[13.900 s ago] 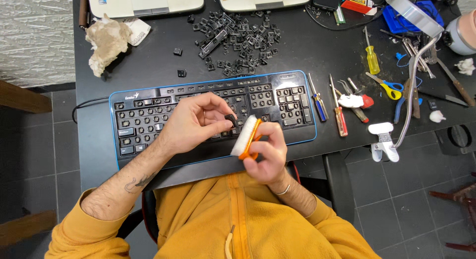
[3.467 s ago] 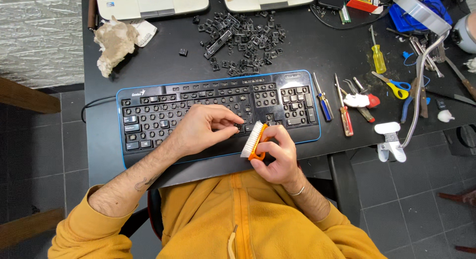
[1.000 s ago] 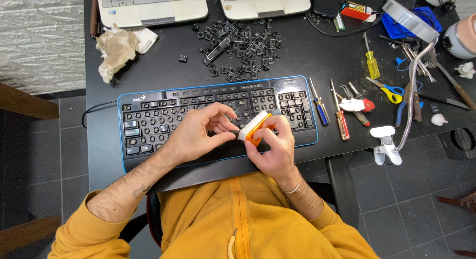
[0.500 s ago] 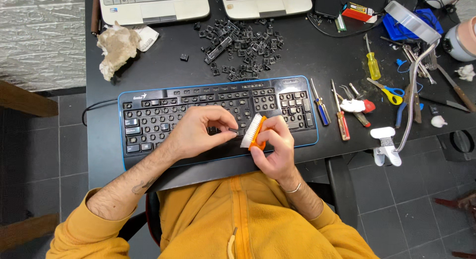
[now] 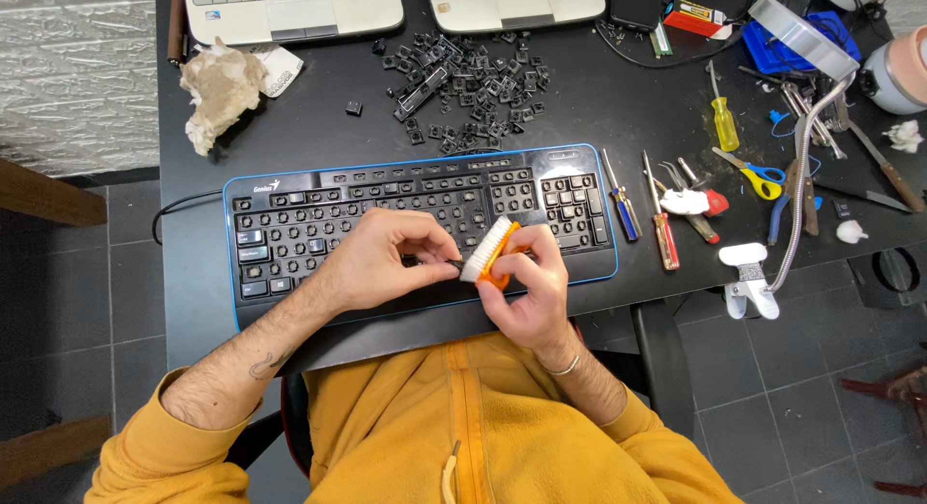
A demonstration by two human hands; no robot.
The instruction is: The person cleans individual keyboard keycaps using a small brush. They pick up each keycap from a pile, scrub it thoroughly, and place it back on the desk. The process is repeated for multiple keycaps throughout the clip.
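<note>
Right hand (image 5: 526,292) lower, brush (image 5: 488,253) near keyboard (image 5: 290,224) edge

A black desk (image 5: 579,98) carries a blue-edged keyboard (image 5: 290,214), loose keycaps (image 5: 463,89), two laptops (image 5: 290,7), screwdrivers (image 5: 623,195) and scissors (image 5: 753,173)

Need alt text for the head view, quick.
Right hand holds an orange-backed white-bristled brush over a black blue-edged keyboard; left hand pinches a small dark piece at its bristles. Loose black keycaps lie behind.
</note>
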